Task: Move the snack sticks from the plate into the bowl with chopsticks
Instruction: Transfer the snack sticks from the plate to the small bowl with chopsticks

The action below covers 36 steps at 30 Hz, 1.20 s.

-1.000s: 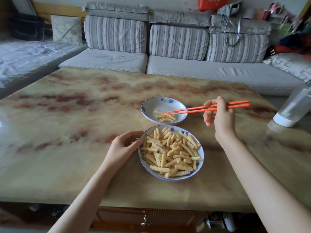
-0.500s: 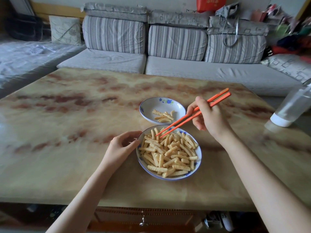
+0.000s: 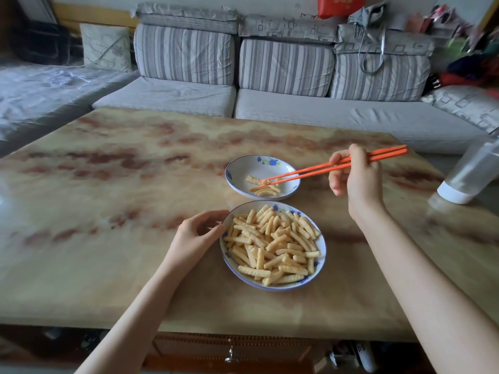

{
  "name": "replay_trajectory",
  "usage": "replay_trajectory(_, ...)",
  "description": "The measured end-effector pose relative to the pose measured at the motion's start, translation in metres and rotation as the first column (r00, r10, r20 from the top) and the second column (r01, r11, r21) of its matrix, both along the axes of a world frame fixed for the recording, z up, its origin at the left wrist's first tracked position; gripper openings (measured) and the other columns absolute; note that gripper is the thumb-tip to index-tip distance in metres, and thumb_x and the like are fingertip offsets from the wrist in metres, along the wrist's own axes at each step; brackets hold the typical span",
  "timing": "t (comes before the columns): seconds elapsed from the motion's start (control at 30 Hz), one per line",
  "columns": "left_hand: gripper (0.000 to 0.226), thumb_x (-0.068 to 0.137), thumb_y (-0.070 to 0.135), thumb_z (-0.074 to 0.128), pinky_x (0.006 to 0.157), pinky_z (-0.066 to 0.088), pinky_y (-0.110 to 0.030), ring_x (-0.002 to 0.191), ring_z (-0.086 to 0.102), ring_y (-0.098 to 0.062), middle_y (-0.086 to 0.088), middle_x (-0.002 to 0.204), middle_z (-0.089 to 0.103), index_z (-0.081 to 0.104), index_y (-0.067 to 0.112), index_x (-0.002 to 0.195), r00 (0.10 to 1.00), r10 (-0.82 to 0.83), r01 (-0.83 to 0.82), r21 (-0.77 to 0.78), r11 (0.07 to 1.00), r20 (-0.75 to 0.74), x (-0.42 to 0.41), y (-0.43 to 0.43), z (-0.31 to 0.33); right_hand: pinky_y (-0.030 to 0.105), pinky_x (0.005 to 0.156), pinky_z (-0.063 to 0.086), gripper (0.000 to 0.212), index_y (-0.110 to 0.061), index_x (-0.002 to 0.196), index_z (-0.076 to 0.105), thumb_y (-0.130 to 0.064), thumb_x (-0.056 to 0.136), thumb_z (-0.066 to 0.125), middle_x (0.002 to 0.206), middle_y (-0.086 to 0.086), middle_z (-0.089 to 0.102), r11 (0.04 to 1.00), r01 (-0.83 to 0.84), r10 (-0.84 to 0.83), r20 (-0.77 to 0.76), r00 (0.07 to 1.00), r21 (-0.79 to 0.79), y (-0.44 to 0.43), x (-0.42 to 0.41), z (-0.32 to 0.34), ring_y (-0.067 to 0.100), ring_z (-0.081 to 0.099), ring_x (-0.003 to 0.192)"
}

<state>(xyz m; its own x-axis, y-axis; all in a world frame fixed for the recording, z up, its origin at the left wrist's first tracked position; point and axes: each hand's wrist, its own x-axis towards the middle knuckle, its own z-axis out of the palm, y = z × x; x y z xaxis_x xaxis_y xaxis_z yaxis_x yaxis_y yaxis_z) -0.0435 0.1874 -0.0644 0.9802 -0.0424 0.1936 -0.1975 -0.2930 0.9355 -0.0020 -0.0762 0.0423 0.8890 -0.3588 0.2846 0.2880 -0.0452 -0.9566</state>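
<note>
Table [image 3: 108, 184]: plate [image 3: 323, 252] is sitting near the front edge, heaped with snack sticks [image 3: 272, 247], my left hand [image 3: 194, 236] curling round its left rim. The bowl [image 3: 243, 161] is just behind. Half a second back the chopsticks [image 3: 310, 170] were dipping into the plate; now my right hand [image 3: 356, 179], clamped on them, is bringing the tips into the bowl. Another delivery, most still remaining. Chopsticks are lying near level, pointing toward the left edge. Can't tell if the stick at the tips [image 3: 253, 180] is pinched or dropped.

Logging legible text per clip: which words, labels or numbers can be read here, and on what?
"DS", faint, on a white object under the table.
Red bag above the sofa: yellow characters, too blurred to read.
Grey cover at left: round print, too blurred.
No text on the plate, bowl or chopsticks.
</note>
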Motion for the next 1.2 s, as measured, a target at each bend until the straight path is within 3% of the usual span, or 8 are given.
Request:
replay_trajectory(0.1,0.034,0.074,0.029,0.059,0.087,0.053,-0.022,0.097,0.068,-0.010,0.013,0.098,0.074,0.073,0.026,0.105,1.000,0.011,-0.011,0.005,1.000,-0.002,0.000,0.000,0.000,0.019,0.035,0.027,0.045,-0.009,0.063,0.053,-0.021,0.100,0.031,0.033,0.001,0.045,0.999,0.053,-0.053,0.000,0.999,0.005,0.010,0.012,-0.006,0.016,0.036,0.028)
replay_trajectory(0.47,0.033,0.075,0.026,0.059,0.088,0.053,-0.024,0.095,0.069,-0.010,0.013,0.098,0.074,0.073,0.025,0.105,1.000,0.002,-0.002,0.004,1.000,0.002,0.000,0.001,0.000,0.019,0.036,0.030,0.043,-0.010,0.066,0.055,-0.022,0.100,0.031,0.034,-0.001,0.048,0.997,0.063,-0.060,-0.049,0.997,0.054,0.018,0.019,-0.022,0.014,0.038,0.030)
replay_trajectory(0.7,0.043,0.065,0.047,0.056,0.085,0.053,-0.021,0.094,0.069,-0.007,0.014,0.097,0.074,0.073,0.031,0.101,1.000,-0.007,0.007,-0.007,1.000,0.003,0.001,0.000,-0.001,0.019,0.035,0.022,0.045,-0.007,0.065,0.054,-0.020,0.101,0.030,0.033,0.003,0.041,0.993,-0.109,0.109,0.002,0.994,-0.042,-0.003,-0.001,-0.005,0.016,0.031,0.029)
replay_trajectory(0.93,0.043,0.065,0.047,0.057,0.088,0.054,-0.026,0.095,0.069,-0.009,0.014,0.097,0.074,0.073,0.031,0.102,1.000,-0.002,0.002,-0.008,1.000,-0.006,0.001,0.000,-0.002,0.019,0.035,0.022,0.049,-0.003,0.065,0.057,-0.023,0.102,0.031,0.033,0.006,0.038,0.923,-0.273,0.267,-0.056,0.962,-0.271,0.005,-0.008,0.004,0.015,0.029,0.028)
replay_trajectory(1.03,0.044,0.065,0.047,0.057,0.087,0.054,-0.025,0.095,0.069,-0.010,0.014,0.097,0.074,0.073,0.031,0.102,1.000,-0.004,0.004,-0.012,1.000,-0.005,0.001,0.000,-0.001,0.018,0.035,0.022,0.049,-0.001,0.067,0.058,-0.029,0.098,0.033,0.033,0.005,0.039,0.903,-0.311,0.303,-0.075,0.950,-0.296,0.010,-0.007,-0.001,0.013,0.031,0.027)
replay_trajectory(1.2,0.036,0.071,0.034,0.060,0.086,0.053,-0.022,0.095,0.069,-0.010,0.013,0.097,0.074,0.073,0.028,0.103,1.000,0.000,0.000,-0.007,1.000,-0.009,0.002,0.000,-0.002,0.020,0.035,0.026,0.048,-0.004,0.065,0.055,-0.021,0.103,0.031,0.034,0.006,0.041,0.925,-0.291,0.277,-0.089,0.957,-0.246,0.011,-0.008,-0.007,0.016,0.032,0.028)
